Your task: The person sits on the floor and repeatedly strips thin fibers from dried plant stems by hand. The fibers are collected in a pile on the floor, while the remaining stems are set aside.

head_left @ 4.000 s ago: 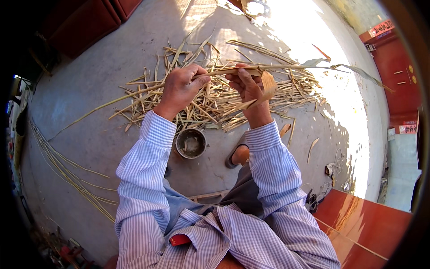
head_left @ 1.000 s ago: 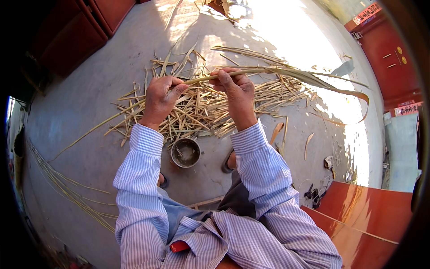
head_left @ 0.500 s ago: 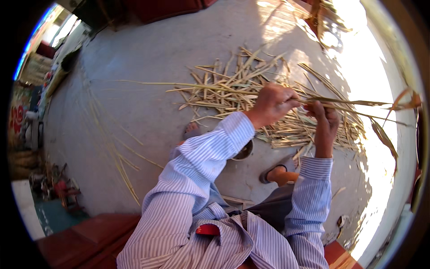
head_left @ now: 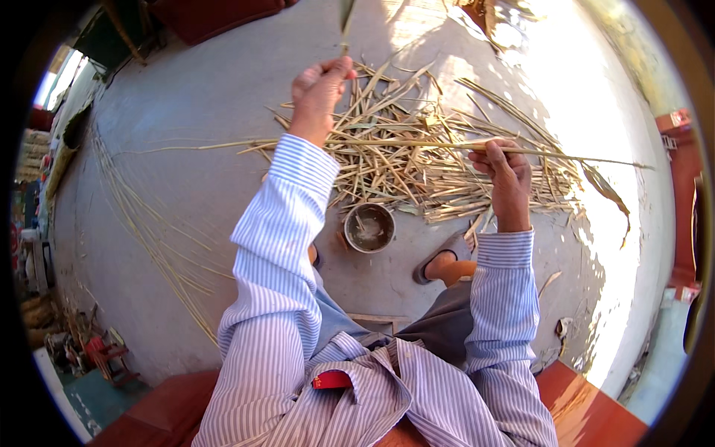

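Observation:
My right hand (head_left: pixel 508 179) is closed around a long thin reed stalk (head_left: pixel 406 143), pinched between thumb and fingers. The stalk runs nearly level, its thin end far to the left and its other end past my right hand. A drooping dry leaf (head_left: pixel 607 195) hangs near that right end. Away to the upper left, my left hand (head_left: pixel 319 97) pinches a narrow leaf strip (head_left: pixel 346 21) that points away from me and leaves the top of the picture. Under the stalk lies a loose pile of cut stalk pieces and leaves (head_left: pixel 395 167) on the floor.
A metal bowl (head_left: pixel 370 247) with murky contents stands between my feet. Long thin stalks (head_left: pixel 153 242) lie on the grey floor at left. A dark red piece of furniture (head_left: pixel 212 18) is at the far side. Bright sunlight falls along the right wall.
My left hand has come off the stalk and swung left and away, carrying a leaf strip. The right hand keeps the stalk, slightly further left. The bowl now shows fully.

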Demonstrator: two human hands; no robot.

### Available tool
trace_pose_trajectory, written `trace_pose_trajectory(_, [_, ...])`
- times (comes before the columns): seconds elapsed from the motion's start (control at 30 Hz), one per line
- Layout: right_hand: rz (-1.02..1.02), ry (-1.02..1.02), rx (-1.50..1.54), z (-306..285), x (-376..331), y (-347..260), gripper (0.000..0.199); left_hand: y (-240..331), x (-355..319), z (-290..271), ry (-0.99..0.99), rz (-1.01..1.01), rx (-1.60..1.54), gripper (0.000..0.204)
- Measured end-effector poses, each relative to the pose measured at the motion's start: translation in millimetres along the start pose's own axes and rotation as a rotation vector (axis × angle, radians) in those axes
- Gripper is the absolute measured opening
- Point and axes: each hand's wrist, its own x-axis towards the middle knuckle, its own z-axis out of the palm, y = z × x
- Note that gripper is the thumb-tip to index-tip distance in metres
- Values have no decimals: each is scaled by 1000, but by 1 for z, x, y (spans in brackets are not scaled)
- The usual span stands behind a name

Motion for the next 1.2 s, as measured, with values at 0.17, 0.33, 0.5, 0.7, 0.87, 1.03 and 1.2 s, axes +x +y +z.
trace_pose_trajectory(0.17, [19, 12, 48, -4, 2, 1, 18, -19, 6, -35, 33, 645, 1374, 34])
trace_pose_trajectory(0.33, [-11, 41, 79, -1, 3, 0, 19, -9, -27, 7, -520, 319, 913, 32])
trace_pose_trajectory(0.5, [-34, 42, 99, 5, 3, -2, 18, -26, -32, 12, -663, 102, 629, 18])
trace_pose_trajectory(0.7, [-117, 23, 137, 8, 1, -3, 18, -32, -25, 19, -416, 54, 344, 19])
trace_pose_trajectory(0.87, [-93, 115, 89, -2, 0, 1, 20, -26, -4, -6, -164, 235, 301, 22])
trace_pose_trajectory(1.03, [-74, 199, 42, -7, 2, -3, 24, -30, 6, -25, -24, 599, 784, 29])
trace_pose_trajectory(1.2, [-23, 235, 82, -6, 5, -5, 25, -12, -31, 2, -349, 855, 1106, 36])
